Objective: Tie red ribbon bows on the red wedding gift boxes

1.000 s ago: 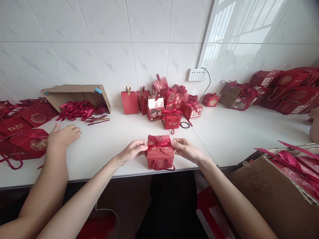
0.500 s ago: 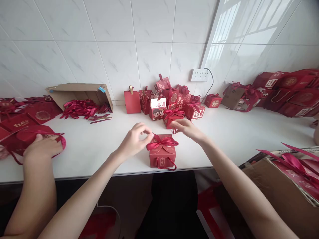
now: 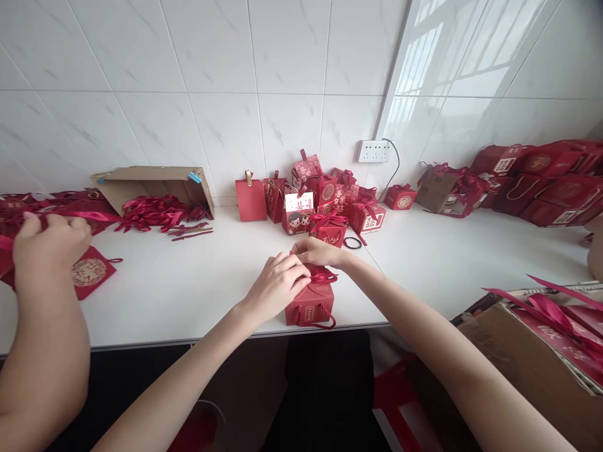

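A red gift box (image 3: 308, 306) with gold print and a twisted rope handle (image 3: 318, 324) stands near the table's front edge. A shiny dark-red ribbon bow (image 3: 325, 275) lies across its top. My left hand (image 3: 277, 284) covers the bow's left side, its bent fingertips closed on the ribbon. From the far side, my right hand (image 3: 318, 252) reaches over the box top with its fingers pinched at the ribbon behind the bow; their tips are partly hidden. Just behind stands another bow-tied red box (image 3: 328, 233), with a black ring (image 3: 352, 243) to its right.
Several red gift boxes (image 3: 299, 216) crowd the wall side. An open carton (image 3: 155, 172) at left holds ribbon bows (image 3: 153, 213). A co-worker's hand (image 3: 51, 245) works among boxes at far left. A large carton (image 3: 532, 351) stands at front right; stacked boxes (image 3: 556, 182) fill the back right.
My hands have come together over the bow: the left moved right onto it, the right came in from beside the rear box. The black ring now shows. The co-worker's hand rose and moved left.
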Action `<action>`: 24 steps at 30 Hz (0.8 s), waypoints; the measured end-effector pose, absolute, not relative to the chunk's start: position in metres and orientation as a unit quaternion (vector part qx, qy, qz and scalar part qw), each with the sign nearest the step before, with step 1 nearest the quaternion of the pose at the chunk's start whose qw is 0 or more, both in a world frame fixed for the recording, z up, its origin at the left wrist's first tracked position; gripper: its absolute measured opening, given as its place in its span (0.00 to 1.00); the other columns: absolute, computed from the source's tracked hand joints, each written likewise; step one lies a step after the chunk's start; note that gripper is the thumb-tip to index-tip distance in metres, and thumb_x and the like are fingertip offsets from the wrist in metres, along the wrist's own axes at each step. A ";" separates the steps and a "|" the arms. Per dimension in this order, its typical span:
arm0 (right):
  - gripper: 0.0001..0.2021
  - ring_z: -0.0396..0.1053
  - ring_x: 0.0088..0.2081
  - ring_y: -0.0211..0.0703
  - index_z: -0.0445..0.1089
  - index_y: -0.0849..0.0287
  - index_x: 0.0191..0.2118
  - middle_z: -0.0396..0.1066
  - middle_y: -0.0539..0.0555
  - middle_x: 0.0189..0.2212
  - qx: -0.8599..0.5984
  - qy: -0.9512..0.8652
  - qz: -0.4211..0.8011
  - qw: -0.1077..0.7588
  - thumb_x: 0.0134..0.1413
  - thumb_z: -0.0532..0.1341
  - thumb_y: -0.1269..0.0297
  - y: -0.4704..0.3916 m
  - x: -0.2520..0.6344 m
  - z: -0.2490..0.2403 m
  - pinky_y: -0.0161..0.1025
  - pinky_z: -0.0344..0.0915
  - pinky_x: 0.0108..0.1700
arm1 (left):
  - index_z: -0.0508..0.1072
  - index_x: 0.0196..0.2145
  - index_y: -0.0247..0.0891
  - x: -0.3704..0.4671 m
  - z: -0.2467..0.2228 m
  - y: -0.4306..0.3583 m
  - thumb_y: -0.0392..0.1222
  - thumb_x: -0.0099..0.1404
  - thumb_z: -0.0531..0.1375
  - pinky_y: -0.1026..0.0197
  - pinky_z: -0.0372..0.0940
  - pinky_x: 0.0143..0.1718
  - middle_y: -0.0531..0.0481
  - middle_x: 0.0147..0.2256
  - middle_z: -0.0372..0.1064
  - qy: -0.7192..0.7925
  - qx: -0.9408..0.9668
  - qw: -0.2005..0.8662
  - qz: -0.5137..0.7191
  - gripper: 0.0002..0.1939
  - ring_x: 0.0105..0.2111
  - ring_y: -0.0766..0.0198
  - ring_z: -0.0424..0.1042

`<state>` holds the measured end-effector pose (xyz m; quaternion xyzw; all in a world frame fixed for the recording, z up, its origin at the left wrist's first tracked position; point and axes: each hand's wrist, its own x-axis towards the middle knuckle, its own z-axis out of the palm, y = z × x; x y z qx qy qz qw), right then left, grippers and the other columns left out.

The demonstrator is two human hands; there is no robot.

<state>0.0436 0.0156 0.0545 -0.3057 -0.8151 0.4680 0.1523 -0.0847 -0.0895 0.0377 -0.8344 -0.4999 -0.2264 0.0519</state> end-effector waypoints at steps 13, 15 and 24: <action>0.17 0.67 0.31 0.37 0.67 0.63 0.31 0.71 0.54 0.29 -0.418 -0.777 0.375 0.285 0.56 0.54 0.52 0.016 0.057 0.044 0.33 0.60 0.32 | 0.71 0.34 0.38 -0.087 0.034 -0.087 0.37 0.63 0.57 0.56 0.62 0.42 0.51 0.34 0.68 -0.505 -0.821 -0.040 -0.263 0.03 0.38 0.61 0.66; 0.23 0.68 0.32 0.39 0.68 0.63 0.30 0.72 0.56 0.30 -0.454 -0.754 0.377 0.289 0.57 0.50 0.46 0.012 0.081 0.041 0.34 0.61 0.33 | 0.71 0.36 0.38 -0.088 0.031 -0.086 0.37 0.63 0.56 0.58 0.63 0.42 0.51 0.34 0.68 -0.499 -0.817 -0.058 -0.284 0.04 0.38 0.62 0.66; 0.26 0.68 0.34 0.40 0.68 0.63 0.27 0.71 0.56 0.31 -0.426 -0.688 0.562 0.172 0.44 0.58 0.39 -0.016 0.124 0.016 0.38 0.64 0.39 | 0.71 0.35 0.39 -0.088 0.028 -0.086 0.38 0.65 0.54 0.59 0.63 0.43 0.51 0.34 0.68 -0.494 -0.806 -0.099 -0.311 0.06 0.39 0.62 0.66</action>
